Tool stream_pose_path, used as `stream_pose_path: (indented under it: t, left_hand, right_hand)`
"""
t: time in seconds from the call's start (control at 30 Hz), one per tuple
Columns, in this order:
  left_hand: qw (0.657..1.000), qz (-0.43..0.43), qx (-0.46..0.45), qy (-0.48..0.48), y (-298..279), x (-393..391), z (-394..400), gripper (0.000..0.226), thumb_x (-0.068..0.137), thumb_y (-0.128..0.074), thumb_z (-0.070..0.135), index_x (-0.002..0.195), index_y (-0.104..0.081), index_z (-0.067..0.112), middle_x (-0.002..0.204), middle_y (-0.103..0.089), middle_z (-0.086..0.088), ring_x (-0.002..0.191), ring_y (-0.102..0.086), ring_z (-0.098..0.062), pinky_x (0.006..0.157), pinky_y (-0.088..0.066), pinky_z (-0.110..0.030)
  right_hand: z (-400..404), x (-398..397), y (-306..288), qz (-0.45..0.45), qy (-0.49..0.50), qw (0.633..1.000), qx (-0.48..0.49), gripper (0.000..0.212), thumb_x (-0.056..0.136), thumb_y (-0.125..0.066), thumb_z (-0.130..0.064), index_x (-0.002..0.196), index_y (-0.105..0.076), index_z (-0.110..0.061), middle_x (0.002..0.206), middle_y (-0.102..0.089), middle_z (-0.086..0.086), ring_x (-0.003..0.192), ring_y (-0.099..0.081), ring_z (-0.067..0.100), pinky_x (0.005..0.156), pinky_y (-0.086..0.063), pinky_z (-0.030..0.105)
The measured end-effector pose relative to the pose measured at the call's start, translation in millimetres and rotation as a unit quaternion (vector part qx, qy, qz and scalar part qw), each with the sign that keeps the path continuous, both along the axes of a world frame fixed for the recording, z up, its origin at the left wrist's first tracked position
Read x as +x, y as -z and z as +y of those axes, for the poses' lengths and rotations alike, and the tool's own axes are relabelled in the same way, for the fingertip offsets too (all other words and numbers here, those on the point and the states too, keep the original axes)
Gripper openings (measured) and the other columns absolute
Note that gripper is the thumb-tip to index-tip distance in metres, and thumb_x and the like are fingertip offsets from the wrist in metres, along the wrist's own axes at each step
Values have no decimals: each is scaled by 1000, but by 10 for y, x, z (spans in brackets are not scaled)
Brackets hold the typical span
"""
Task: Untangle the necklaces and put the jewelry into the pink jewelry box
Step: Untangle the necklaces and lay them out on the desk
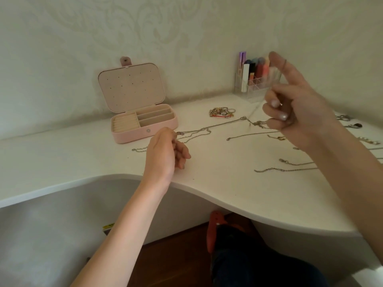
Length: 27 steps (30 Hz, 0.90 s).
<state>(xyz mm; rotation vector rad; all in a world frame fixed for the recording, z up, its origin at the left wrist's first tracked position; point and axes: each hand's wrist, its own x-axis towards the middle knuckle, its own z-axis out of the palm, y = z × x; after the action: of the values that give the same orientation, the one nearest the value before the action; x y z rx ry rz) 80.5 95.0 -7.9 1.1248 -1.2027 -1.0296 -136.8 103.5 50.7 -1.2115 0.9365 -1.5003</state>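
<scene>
- The white surface, with a curved front edge, stood against a pale patterned wall and carried everything else.
- The pink jewelry box sat open toward the back left of the surface, its lid upright and dotted with small holes, its base showing ring rolls on the left and three long compartments on the right. I could see no jewelry in it.
- The right hand was raised above the surface in front of a clear organizer, its index finger stretched up and the other fingers curled, its grip pinching a thin chain that ran down to the tangle.
- The left hand rested low on the surface just in front of the box, fingers curled, its grip pinching the end of a chain.
- The clear organizer stood in the back corner, holding coloured cosmetic tubes.
- The tangled silver necklaces lay stretched across the surface between the two hands, knotted near the right hand.
- More loose chains lay on the right, partly hidden under the right forearm.
- A small heap of rings and bracelets, gold with a touch of red, lay behind the necklaces, well right of the box.
</scene>
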Motion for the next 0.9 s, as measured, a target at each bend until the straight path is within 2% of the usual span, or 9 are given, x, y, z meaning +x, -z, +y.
stream_pose_path:
  t: [0.17,0.37,0.57,0.73,0.9]
  left_hand:
    - [999,37,2,-36,-1,7,10,25,81,-24,4,59,-30,14,38,-48,-2,30,-30,-13,33,-22,-14]
    - [996,63,8,-61,3,-10,-1,25,78,-24,4,56,-27,15,35,-45,-3,29,-28,-15,32,-20,-14]
    - [997,47,8,-63,3,-16,2,26,78,-25,3,55,-30,14,36,-46,-4,29,-29,-15,33,-21,-13]
    - [997,26,5,-67,11,-18,1,26,77,-26,2,54,-29,14,36,-45,-3,30,-28,-16,34,-21,-15]
    - [995,-5,-44,-86,49,-46,22,27,82,-30,3,57,-31,14,41,-28,2,36,-25,-16,37,-19,-18]
  right_hand:
    - [-3,-44,-1,23,52,998,-17,52,96,-32,-5,128,-51,-41,52,-37,-6,42,-20,8,39,-14,19]
    - [-20,-43,8,59,83,995,-16,61,93,-29,0,130,-47,-45,47,-33,-9,41,-18,8,37,-14,19]
    - [-2,-4,12,93,53,994,-27,56,97,-30,-4,128,-49,-46,48,-24,-5,45,-15,11,43,-12,24]
    - [10,-4,9,94,43,994,-32,53,99,-31,-6,129,-49,-45,49,-23,-5,44,-16,11,40,-14,21]
    - [6,-13,14,95,42,994,-31,52,99,-32,-6,127,-51,-45,49,-24,-5,44,-16,11,41,-13,23]
